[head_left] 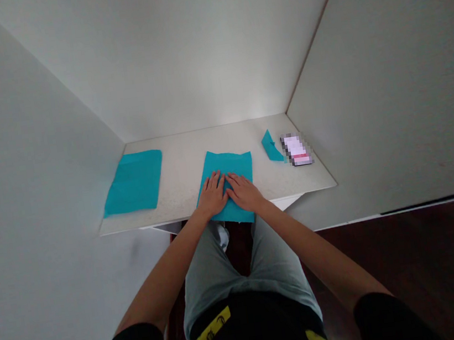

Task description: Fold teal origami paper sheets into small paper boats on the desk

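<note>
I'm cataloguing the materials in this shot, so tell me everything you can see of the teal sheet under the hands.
The teal sheet is thin, plain and roughly four-sided; whether it is paper or cloth is hard to tell. It lies mostly flat at the middle of the white tabletop, its far edge slightly wavy, its near edge reaching past the tabletop's front. The left hand and right hand rest palm down on it, side by side, hiding part of its middle.

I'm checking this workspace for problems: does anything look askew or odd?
The teal sheet under the left hand and right hand stands out: its near end overhangs the front edge of the white shelf. The phone is pixelated, so its screen is unreadable. I see no spill.
</note>
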`<move>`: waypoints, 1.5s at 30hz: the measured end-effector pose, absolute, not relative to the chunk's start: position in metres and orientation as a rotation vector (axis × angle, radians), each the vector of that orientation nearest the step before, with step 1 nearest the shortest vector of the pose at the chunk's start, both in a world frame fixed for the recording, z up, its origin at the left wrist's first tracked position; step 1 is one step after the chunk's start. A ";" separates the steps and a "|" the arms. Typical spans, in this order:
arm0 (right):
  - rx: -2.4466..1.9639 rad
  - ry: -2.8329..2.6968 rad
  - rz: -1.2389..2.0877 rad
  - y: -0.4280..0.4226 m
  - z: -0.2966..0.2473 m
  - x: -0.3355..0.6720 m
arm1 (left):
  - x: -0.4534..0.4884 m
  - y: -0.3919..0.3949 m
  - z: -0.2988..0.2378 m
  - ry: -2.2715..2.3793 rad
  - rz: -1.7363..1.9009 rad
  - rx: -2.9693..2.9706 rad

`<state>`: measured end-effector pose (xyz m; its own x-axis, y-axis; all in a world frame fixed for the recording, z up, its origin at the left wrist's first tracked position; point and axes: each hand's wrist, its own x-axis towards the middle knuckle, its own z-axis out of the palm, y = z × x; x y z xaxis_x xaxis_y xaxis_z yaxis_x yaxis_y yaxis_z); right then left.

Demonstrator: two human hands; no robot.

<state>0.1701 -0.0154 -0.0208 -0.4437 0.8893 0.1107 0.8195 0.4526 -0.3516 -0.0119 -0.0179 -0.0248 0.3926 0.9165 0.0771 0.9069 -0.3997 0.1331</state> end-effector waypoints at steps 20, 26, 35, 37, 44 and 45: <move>-1.788 -2.239 0.266 0.103 -0.023 0.151 | -0.010 0.081 -0.026 1.796 0.367 2.369; -1.654 -2.312 0.322 0.115 -0.038 0.160 | -0.022 0.087 -0.024 1.832 0.407 2.320; -1.845 -2.188 0.220 0.119 -0.037 0.163 | -0.021 0.087 -0.026 1.938 0.443 2.227; -1.810 -2.201 0.171 0.111 -0.034 0.163 | -0.021 0.087 -0.026 1.939 0.440 2.226; -1.550 -2.382 0.128 0.020 -0.031 0.169 | -0.022 0.093 -0.019 1.952 0.524 2.166; -1.556 -2.397 0.164 0.010 -0.033 0.169 | -0.020 0.090 -0.017 1.946 0.552 2.173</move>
<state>0.1692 0.0100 -0.0327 -0.3818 0.9087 0.1690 0.8771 0.4139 -0.2438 -0.0204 0.0905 -0.0166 0.0782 0.9844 0.1575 0.9206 -0.1319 0.3676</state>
